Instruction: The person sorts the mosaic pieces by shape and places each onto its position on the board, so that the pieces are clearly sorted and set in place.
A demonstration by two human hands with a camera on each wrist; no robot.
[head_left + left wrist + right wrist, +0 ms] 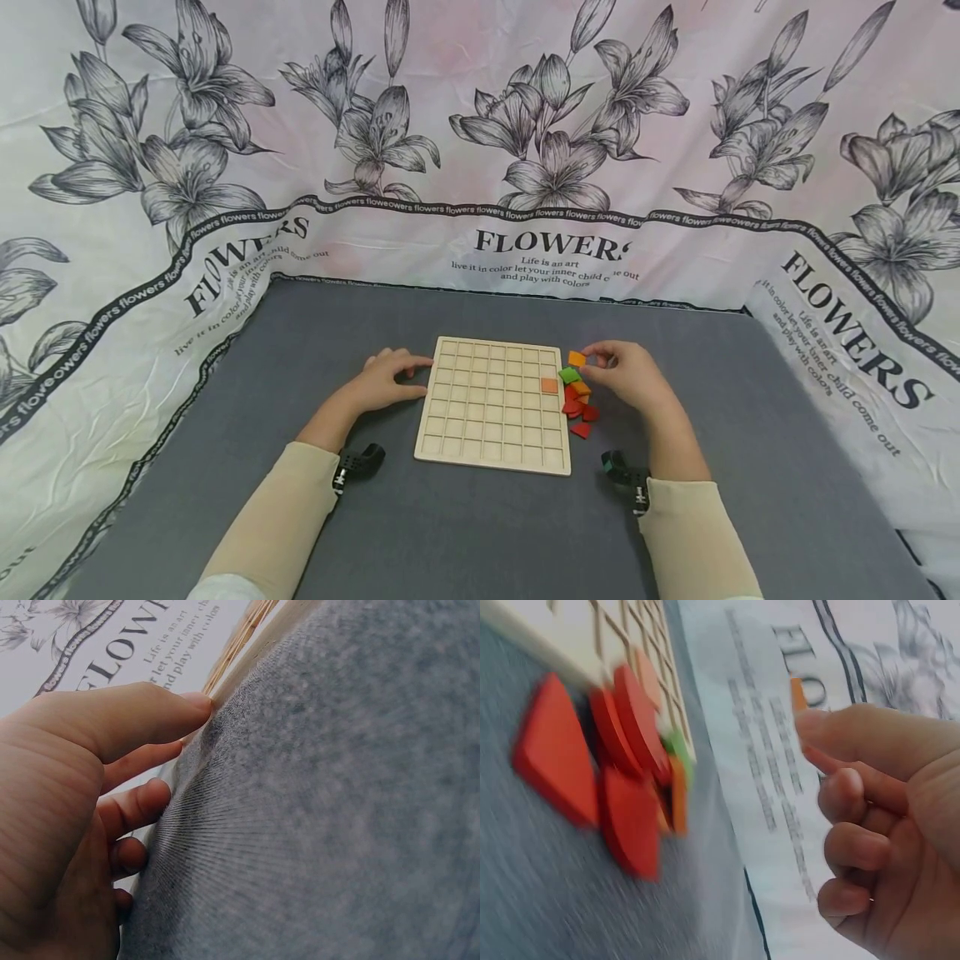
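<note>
Beige sleeves [262, 525] lie nearest the viewer, reaching in from the near side of the grey tabletop [480, 533]. At left, the left hand [381, 382] holds thumb and fingers apart at the left edge of a gridded wooden board [480, 408]; it grips nothing. Board placed between the tabletop's side edges, nearer its far edge, with an orange square [550, 386] in one cell. Just beyond it, toward the tabletop's right edge, red pieces [590, 413] and a green piece [570, 375] lie crowded. Farther right, the right hand [628, 375] pinches an orange piece [577, 358] between thumb and finger, clear of the heap.

Likely faults: uneven pressure from the left hand could skew the board; the slight pinch could let the piece slip; the right hand, passing low, could scatter the heap.

Legible text: "FLOWERS" on the left, centre and right of the cloth [420, 242] behind the tabletop; beneath the central word, "Life is an art"; along its black band, "flowers" repeated. No brand is readable.
</note>
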